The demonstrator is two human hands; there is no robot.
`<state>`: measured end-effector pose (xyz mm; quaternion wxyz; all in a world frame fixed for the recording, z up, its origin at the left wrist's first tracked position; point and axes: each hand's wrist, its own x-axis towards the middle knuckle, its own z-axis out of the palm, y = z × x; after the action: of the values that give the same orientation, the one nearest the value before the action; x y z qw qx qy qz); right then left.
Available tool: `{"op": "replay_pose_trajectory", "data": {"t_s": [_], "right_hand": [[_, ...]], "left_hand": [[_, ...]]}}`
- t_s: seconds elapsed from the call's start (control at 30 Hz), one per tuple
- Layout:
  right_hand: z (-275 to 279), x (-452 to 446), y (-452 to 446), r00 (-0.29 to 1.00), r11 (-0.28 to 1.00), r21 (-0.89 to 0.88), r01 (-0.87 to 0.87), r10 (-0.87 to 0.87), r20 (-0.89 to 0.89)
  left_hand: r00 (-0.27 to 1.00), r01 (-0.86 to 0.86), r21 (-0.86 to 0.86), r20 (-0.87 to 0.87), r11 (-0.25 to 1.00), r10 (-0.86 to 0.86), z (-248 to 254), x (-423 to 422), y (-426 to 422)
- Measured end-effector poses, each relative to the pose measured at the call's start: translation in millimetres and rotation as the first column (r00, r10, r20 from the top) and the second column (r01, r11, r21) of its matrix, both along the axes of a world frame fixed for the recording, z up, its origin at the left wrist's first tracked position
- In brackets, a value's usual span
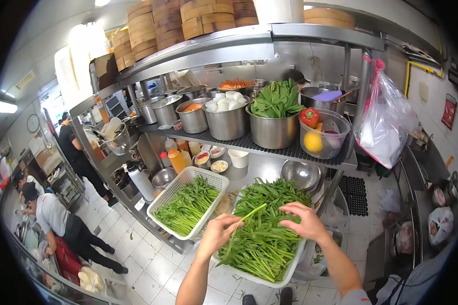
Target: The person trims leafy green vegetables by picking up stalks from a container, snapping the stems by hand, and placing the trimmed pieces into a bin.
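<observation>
My left hand [221, 233] pinches a pale green stem [253, 211] above a white tub [288, 276] heaped with long leafy greens [269, 244]. The stem points up and to the right, toward my other hand. My right hand [303, 221] hovers at the right side of the heap, thumb and fingers apart, with nothing seen between them. To the left of the tub stands a white perforated basket [220, 181] holding cut greens [188, 206], their stems toward the near side.
Above the tub, a shelf [229, 142] carries metal pots [275, 131] and a clear container [324, 142] of vegetables. A metal bowl [300, 174] sits behind the greens. A plastic bag [387, 117] hangs at right. Two people [63, 218] [71, 145] stand at left.
</observation>
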<state>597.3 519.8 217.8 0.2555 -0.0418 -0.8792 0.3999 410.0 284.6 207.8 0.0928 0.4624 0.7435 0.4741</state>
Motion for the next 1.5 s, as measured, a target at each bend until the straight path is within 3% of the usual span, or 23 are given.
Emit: {"op": "replay_pose_trajectory", "data": {"t_s": [0.13,0.23,0.27,0.3,0.4,0.5,0.7,0.73,0.83,0.93,0.97,1.0,1.03,1.07,1.1,1.13,1.17,1.23,1.3,1.33,1.43,1.5], "right_hand": [[-6,-7,9,0.995,0.958,-0.285,-0.012,-0.017,-0.1],[-2,-14,13,0.979,0.836,-0.516,-0.187,0.115,-0.169],[7,-14,16,0.966,0.779,-0.573,-0.254,0.181,-0.183],[13,-13,21,0.947,0.716,-0.62,-0.321,0.248,-0.204],[18,3,38,0.951,0.709,-0.64,-0.296,0.281,-0.129],[21,22,49,0.962,0.733,-0.637,-0.239,0.269,-0.052],[19,62,85,0.958,0.868,-0.486,-0.097,0.214,0.191],[21,70,89,0.964,0.858,-0.5,-0.117,0.22,0.152],[21,106,112,0.975,0.948,-0.247,-0.2,0.217,0.044],[-5,150,142,0.988,0.854,-0.511,-0.102,0.148,0.05],[-17,159,148,0.981,0.891,-0.447,0.081,0.009,0.195],[-42,167,151,0.939,0.963,-0.044,0.266,-0.249,0.235],[-69,172,146,0.863,0.843,0.361,0.398,-0.478,0.165],[-89,178,131,0.907,0.928,0.086,0.361,-0.371,0.196],[-102,182,119,0.948,0.937,-0.194,0.291,-0.254,0.193],[-108,184,109,0.977,0.864,-0.462,0.199,-0.137,0.165],[-101,183,85,1.0,0.545,-0.838,-0.008,0.021,0.004],[-98,171,42,0.974,0.608,-0.784,-0.124,-0.077,-0.214],[-104,174,43,0.95,0.449,-0.88,-0.153,-0.177,-0.256],[-103,177,44,0.938,0.363,-0.917,-0.167,-0.228,-0.261],[-84,190,57,0.904,0.301,-0.95,-0.087,-0.377,-0.203],[-93,200,73,0.921,0.376,-0.926,-0.016,-0.355,-0.16]], "left_hand": [[0.986,-0.092,0.089,0.146,0.992,0.078,2,22,26],[0.915,-0.066,-0.108,0.389,0.992,0.103,13,51,48],[0.967,0.05,-0.025,0.251,0.998,-0.042,22,61,55],[0.955,0.066,-0.042,0.291,0.997,-0.051,29,72,62],[0.923,0.139,-0.019,0.366,0.99,-0.122,28,95,73],[0.757,0.145,0.04,0.639,0.989,-0.137,23,108,72],[0.794,0.194,-0.026,0.592,0.981,-0.141,25,122,88],[0.78,0.203,-0.028,0.609,0.979,-0.144,22,122,90],[0.764,0.241,-0.037,0.623,0.97,-0.166,20,130,98],[0.752,0.277,-0.07,0.636,0.958,-0.171,7,134,99],[0.716,0.293,-0.065,0.676,0.954,-0.174,2,137,100],[0.68,0.3,-0.054,0.712,0.952,-0.174,-4,143,104],[0.644,0.299,-0.046,0.747,0.953,-0.166,-12,150,106],[0.647,0.35,-0.06,0.737,0.935,-0.196,-26,158,110],[0.556,0.374,0.028,0.793,0.927,-0.248,-42,170,114],[0.507,0.399,0.014,0.83,0.917,-0.233,-53,183,119],[0.468,0.444,0.104,0.82,0.89,-0.329,-77,196,126],[0.573,0.523,0.08,0.705,0.849,-0.419,-90,219,135],[0.849,0.438,-0.155,0.394,0.885,-0.352,-86,234,130],[0.921,0.355,-0.133,0.217,0.925,-0.322,-79,231,123],[0.916,0.151,-0.316,0.402,0.937,-0.012,-39,196,90],[0.982,-0.163,-0.166,0.062,0.972,0.176,-47,157,64]]}}
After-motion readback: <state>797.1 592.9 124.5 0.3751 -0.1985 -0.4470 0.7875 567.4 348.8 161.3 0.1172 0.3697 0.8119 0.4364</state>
